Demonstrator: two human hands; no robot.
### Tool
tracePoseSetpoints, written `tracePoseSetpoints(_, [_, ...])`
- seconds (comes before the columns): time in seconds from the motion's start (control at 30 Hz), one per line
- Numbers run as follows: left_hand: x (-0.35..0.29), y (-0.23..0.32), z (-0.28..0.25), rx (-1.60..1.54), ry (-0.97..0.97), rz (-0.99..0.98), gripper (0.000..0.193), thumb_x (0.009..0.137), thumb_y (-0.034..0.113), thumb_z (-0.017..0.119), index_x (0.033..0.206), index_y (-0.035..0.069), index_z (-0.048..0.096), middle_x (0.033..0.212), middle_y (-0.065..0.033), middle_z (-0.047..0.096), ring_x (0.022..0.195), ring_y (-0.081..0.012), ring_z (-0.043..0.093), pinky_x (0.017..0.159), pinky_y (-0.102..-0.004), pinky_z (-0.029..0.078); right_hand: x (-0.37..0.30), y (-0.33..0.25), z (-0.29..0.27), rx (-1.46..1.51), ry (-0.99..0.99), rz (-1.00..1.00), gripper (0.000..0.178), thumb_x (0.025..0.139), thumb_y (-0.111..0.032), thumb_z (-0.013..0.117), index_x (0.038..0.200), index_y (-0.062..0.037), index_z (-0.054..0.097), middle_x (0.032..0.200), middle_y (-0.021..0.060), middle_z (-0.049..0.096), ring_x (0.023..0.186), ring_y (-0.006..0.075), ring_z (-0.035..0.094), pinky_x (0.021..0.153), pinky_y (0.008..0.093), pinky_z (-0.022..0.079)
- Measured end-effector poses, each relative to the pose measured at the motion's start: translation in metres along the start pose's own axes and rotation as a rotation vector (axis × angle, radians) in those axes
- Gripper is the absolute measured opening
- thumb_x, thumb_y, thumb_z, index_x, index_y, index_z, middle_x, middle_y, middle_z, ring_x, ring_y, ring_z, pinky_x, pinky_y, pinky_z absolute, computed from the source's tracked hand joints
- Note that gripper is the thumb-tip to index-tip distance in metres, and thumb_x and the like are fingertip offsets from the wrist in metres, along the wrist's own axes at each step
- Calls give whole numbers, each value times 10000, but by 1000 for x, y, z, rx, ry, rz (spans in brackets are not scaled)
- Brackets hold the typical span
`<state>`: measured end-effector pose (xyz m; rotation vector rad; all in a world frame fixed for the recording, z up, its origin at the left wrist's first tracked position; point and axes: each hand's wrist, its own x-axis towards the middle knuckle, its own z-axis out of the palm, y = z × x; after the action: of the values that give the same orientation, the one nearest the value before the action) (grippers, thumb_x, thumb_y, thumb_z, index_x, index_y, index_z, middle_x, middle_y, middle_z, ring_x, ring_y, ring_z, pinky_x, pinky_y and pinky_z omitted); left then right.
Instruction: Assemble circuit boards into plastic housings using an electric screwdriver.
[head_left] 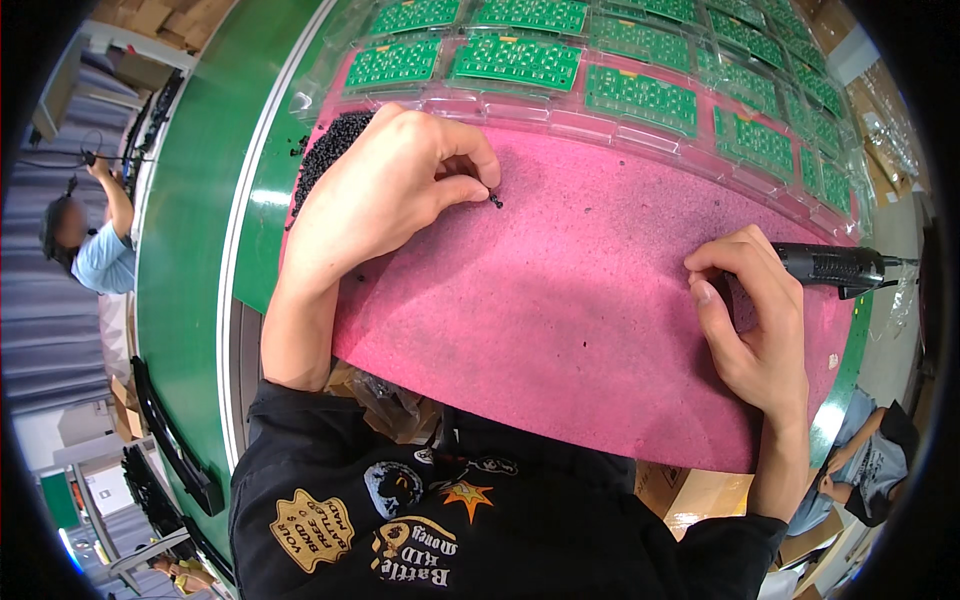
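Observation:
My left hand (pixel 385 185) reaches over the far left of the pink mat (pixel 520 300). Its thumb and forefinger pinch a small black screw (pixel 496 201). Partly covered by that hand, a heap of tiny black screws (pixel 328 152) lies at the mat's left corner. My right hand (pixel 755 315) hovers over the right part of the mat, fingers curled, thumb and forefinger tips close together. Anything in its grip is hidden. Right beside its knuckles is a black electric screwdriver (pixel 830 266), a cable leaving its right end; its front end is out of sight behind the hand.
Clear plastic trays (pixel 540 112) holding rows of green circuit boards (pixel 640 98) stand along the mat's far side. A green table (pixel 195 250) with a white rail extends left. One person (pixel 100 245) is at far left, another (pixel 850 460) at lower right.

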<state>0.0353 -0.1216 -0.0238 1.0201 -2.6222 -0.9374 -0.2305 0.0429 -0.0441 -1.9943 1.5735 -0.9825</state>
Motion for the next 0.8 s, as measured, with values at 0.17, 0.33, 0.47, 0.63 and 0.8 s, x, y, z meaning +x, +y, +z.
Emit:
tracePoseSetpoints(0.17, [1,-1,5,-62,50,70,120,749,-33,714,865,-51,690,757,-177,703,715,-270,712,676,-330,548,-1,-1,0,0,7,1,159,787,44,637,943,18,621,794,125,595,759,274,583,705,351,472])
tracePoseSetpoints(0.33, [1,-2,4,-30,22,57,121,747,-37,716,864,-50,690,760,-179,704,730,-277,714,687,-334,551,0,2,1,5,-1,-12,157,786,44,639,940,18,621,792,126,595,755,275,580,699,352,470])
tracePoseSetpoints(0.47, [2,-2,5,-41,14,60,124,746,-36,717,866,-49,690,758,-179,702,730,-282,711,688,-337,550,-1,-2,0,-7,4,2,157,783,43,641,937,18,621,791,127,593,754,276,577,699,351,468])
tracePoseSetpoints(0.63, [1,0,3,17,-43,-19,154,759,-9,755,905,-16,710,847,-87,731,769,-183,687,736,-301,536,0,1,1,3,-3,-5,158,778,42,647,931,18,618,790,129,590,753,285,570,700,356,462])
tracePoseSetpoints(0.8, [2,-2,5,-34,-7,62,132,752,-30,719,880,-44,690,779,-181,705,756,-291,714,710,-342,555,-1,-1,0,-5,-4,-6,160,774,43,648,929,19,616,791,129,590,749,287,566,698,359,460])
